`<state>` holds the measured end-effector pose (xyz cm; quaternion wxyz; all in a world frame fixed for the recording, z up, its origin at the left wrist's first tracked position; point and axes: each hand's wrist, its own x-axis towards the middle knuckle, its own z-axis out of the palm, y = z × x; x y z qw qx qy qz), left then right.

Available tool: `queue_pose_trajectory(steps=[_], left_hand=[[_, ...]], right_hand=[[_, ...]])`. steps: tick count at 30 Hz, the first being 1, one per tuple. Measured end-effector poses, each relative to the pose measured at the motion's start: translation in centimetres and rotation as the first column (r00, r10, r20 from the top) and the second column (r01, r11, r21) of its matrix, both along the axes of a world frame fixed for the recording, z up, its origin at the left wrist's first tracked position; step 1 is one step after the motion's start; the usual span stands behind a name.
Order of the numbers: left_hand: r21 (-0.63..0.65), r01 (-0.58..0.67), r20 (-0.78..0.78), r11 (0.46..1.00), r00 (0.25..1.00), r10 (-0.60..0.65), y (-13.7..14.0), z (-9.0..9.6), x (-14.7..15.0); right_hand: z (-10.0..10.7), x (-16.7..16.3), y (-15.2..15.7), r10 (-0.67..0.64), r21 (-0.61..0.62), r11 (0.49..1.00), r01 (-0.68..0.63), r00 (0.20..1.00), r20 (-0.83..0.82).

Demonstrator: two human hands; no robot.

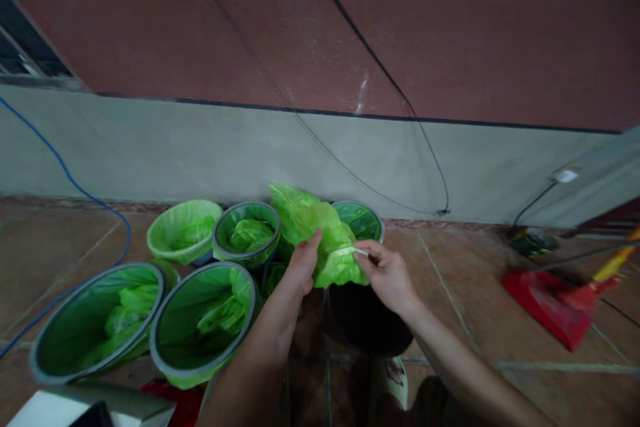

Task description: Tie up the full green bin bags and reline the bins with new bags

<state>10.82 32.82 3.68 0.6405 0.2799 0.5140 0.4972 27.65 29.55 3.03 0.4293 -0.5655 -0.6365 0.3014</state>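
Observation:
A bright green plastic bag (325,227) is stretched between my two hands, partly puffed out toward the wall. My left hand (304,261) grips its left side, thumb on top. On the right edge my right hand (387,273) pinches the bag near a white strip (361,251). Just below the bag stands a dark bin (370,323) with no liner showing in it. Behind the bag, another bin (373,220) has a green liner. The left fingers are partly hidden behind the bag.
Several green-lined bins stand at the left, among them a large grey-rimmed bin (157,340). A red dustpan (547,303) lies at the right. A blue cable (75,180) crosses the floor at the left; a black cable (370,47) hangs on the wall. A white box (55,407) sits bottom left.

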Motion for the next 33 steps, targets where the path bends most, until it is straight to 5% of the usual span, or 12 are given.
queue_pose_trajectory(steps=[5, 8, 12, 16, 21, 27, 33], left_hand=[[0.011, 0.402, -0.08, 0.915, 0.913, -0.4, -1.6, 0.6, 1.1], [0.112, 0.457, -0.186, 0.882, 0.882, -0.433, -2.1, -0.5, 2.4], [0.232, 0.366, -0.503, 0.901, 0.838, -0.211, -1.8, -2.4, 3.9], [0.34, 0.329, -0.83, 0.881, 0.546, 0.117, -0.5, -2.4, 2.7], [0.469, 0.262, -0.872, 0.843, 0.291, 0.394, 1.2, -1.5, -0.4], [0.562, 0.23, -0.826, 0.794, 0.197, 0.528, 1.1, -0.9, -1.9], [0.608, 0.243, -0.794, 0.755, 0.188, 0.579, 0.8, -1.1, -2.0]], right_hand=[[-1.9, 4.2, 2.2, -0.241, 0.077, 0.967, 0.243, 0.97, -0.045], [-1.3, 5.1, 2.3, -0.281, 0.179, 0.942, 0.283, 0.959, -0.033], [-0.2, 5.8, 2.1, -0.27, 0.339, 0.911, 0.236, 0.961, 0.055], [0.2, 8.2, 2.1, -0.305, 0.423, 0.887, 0.185, 0.923, 0.237], [-0.3, 9.8, 2.2, -0.198, 0.412, 0.911, 0.019, 0.897, 0.396], [-0.7, 9.3, 2.2, -0.121, 0.417, 0.905, -0.082, 0.891, 0.438], [-0.2, 9.2, 2.0, -0.403, 0.483, 0.848, 0.218, 0.857, 0.321]])
